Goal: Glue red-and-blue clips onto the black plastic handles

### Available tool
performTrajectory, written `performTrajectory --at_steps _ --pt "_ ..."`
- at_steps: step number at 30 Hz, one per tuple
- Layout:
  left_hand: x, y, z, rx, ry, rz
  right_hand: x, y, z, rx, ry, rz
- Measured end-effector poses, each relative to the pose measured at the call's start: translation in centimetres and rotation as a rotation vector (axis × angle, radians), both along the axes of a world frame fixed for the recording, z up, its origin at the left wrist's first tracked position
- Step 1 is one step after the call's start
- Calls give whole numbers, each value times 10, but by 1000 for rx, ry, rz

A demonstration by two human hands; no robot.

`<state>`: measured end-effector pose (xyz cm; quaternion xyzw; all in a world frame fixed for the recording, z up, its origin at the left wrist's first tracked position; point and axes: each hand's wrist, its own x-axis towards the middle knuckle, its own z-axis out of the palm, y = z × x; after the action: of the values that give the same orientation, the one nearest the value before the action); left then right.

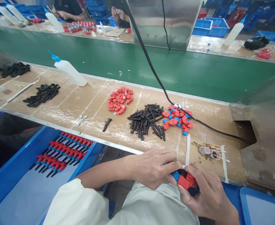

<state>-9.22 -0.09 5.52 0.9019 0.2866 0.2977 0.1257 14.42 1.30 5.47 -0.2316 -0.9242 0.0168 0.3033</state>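
Note:
Between my two hands, just off the bench's front edge, is a small red, blue and black plastic toy part. My left hand pinches its blue and black end, fingers closed. My right hand grips the red end with thumb and fingers, covering much of it. Ahead of my hands lie a heap of black gun-shaped parts and a pile of red and blue parts. A single black part rests apart on the bench.
A blue bin at left holds rows of assembled parts. Red pieces, a white squeeze bottle and black piles stand on the bench. Small cups with swabs sit at right. A black cable crosses the bench. Other people's hands show opposite.

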Motion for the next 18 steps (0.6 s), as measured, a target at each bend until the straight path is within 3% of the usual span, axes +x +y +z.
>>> performTrajectory --at_steps 11,18 --pt "2 -9 -10 23 -207 -116 -16 -19 1 -123 219 13" --pt "-1 -11 3 73 -102 -141 -6 -28 13 -84 107 13"
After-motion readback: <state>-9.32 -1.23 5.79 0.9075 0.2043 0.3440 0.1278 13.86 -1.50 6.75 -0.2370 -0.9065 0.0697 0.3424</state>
